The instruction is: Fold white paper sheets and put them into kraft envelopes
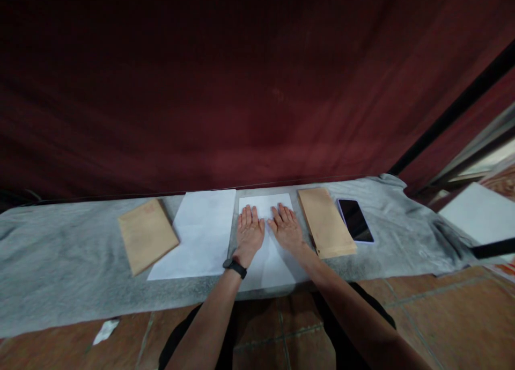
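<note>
A sheet of white paper [265, 268] lies on the grey cloth in front of me, with a faint lengthwise crease near its middle. My left hand [249, 231] rests flat on its left half, fingers stretched out and pointing away from me. On the right half, my right hand [286, 228] lies flat too, its fingers slightly spread. Both palms press down, and the thumbs point toward each other with a small gap between them. Neither hand grips anything. A black watch [235, 267] is on my left wrist.
Left of my hands lies white paper [201, 236], partly under a brown envelope stack [147, 235]. To the right are more brown envelopes [326, 222] and a phone [356, 220]. Grey cloth [72, 263] covers the narrow surface; a dark red curtain [257, 118] hangs behind it.
</note>
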### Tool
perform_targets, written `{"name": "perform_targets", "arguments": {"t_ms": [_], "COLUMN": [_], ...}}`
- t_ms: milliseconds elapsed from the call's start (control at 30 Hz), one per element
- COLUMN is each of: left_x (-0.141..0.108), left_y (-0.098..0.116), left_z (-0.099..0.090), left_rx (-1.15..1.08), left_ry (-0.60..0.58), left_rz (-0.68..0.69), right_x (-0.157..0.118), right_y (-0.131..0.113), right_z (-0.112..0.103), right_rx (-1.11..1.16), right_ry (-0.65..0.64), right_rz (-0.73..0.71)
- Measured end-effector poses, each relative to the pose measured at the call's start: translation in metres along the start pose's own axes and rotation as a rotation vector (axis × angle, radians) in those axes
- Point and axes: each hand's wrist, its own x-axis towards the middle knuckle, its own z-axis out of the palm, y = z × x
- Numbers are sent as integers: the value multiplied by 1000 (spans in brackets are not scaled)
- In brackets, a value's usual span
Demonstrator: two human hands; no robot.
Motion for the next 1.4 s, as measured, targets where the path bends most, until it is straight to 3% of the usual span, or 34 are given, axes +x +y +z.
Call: {"name": "perform_targets", "arguments": {"t_ms": [167,267,333,433,567,767,933,1067,1233,1300,1400], "left_x": [-9,-25,-43,-73,-102,-106,-98,-83,-66,-62,-58], "left_y": [-7,-5,-3,-4,-10,-9,-11,-29,-47,-48,-50], "left_z": [-16,-32,-43,-55,-63,-81,-95,-101,-113,-118,-125], "left_rx": [2,-3,-32,-100,-112,-78,-157,-368,-648,-756,-914], "left_ry": [-2,-9,-94,-349,-488,-565,-583,-566,-567,-574,-612], "left_rz": [-54,41,181,373,458,482,504,414,170,88,-19], "right_x": [-5,-16,-29,-53,-76,-78,-73,-70,-70,-72,-75], "right_y": [5,3,2,5,17,28,36,52,68,70,70], "right_z": [-3,-9,-14,-22,-30,-40,-47,-64,-108,-118,-113], "right_rx": [-6,21,37,39,34,48,167,377,765,841,833], "right_ry": [28,37,20,-21,-52,-89,-195,-357,-646,-689,-645], "right_rz": [102,31,-85,-247,-366,-413,-410,-368,-255,-244,-106]}}
